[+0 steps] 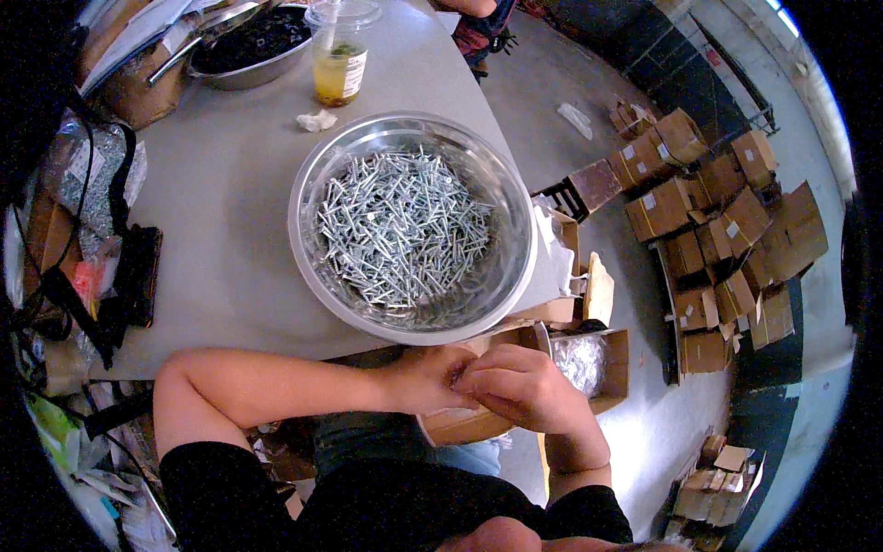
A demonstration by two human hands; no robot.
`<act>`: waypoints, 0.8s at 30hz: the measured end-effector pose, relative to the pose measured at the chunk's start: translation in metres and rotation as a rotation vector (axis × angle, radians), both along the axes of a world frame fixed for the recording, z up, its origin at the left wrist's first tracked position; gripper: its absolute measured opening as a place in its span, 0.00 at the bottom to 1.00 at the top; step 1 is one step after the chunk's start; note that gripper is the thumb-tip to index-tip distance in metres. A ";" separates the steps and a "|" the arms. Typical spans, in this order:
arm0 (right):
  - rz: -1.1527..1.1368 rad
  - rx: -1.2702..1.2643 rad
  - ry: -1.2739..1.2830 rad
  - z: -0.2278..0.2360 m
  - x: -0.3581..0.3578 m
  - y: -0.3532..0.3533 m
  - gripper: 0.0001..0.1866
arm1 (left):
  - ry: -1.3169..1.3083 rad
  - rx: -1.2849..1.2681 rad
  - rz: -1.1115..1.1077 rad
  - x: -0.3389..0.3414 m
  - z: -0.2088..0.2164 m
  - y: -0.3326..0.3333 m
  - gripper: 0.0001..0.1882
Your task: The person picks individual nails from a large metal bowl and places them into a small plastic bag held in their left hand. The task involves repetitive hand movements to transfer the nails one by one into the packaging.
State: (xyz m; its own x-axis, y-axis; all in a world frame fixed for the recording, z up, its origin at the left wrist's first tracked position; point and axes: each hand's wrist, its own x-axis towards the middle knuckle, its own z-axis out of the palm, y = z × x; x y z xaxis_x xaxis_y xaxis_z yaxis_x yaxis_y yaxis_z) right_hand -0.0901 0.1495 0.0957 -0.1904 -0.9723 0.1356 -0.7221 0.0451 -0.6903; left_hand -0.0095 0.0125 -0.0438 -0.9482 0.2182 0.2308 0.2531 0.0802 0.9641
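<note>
My left hand (pixel 428 379) and my right hand (pixel 517 382) meet just in front of a large steel bowl (pixel 509 235), at the near edge of the table. Their fingers are curled in toward each other. Whatever sits between them is hidden or too small to make out. A heap of silvery screws (pixel 400 230) fills much of the bowl. Below my hands is an open cardboard box (pixel 469 425), partly covered by them.
A grey table (pixel 221 212) carries a plastic cup of yellow drink (pixel 338 69), a crumpled tissue (pixel 316 120) and a basin of dark pieces (pixel 253 46). Bagged parts (pixel 97 184) lie left. Another box holds clear plastic bags (pixel 579 363). Stacked cartons (pixel 708 230) stand right. Another person's arm (pixel 469 6) shows at the top.
</note>
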 end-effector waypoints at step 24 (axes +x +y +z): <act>-0.215 -0.128 -0.020 -0.019 -0.010 0.031 0.13 | 0.135 -0.124 0.059 0.005 0.042 -0.007 0.17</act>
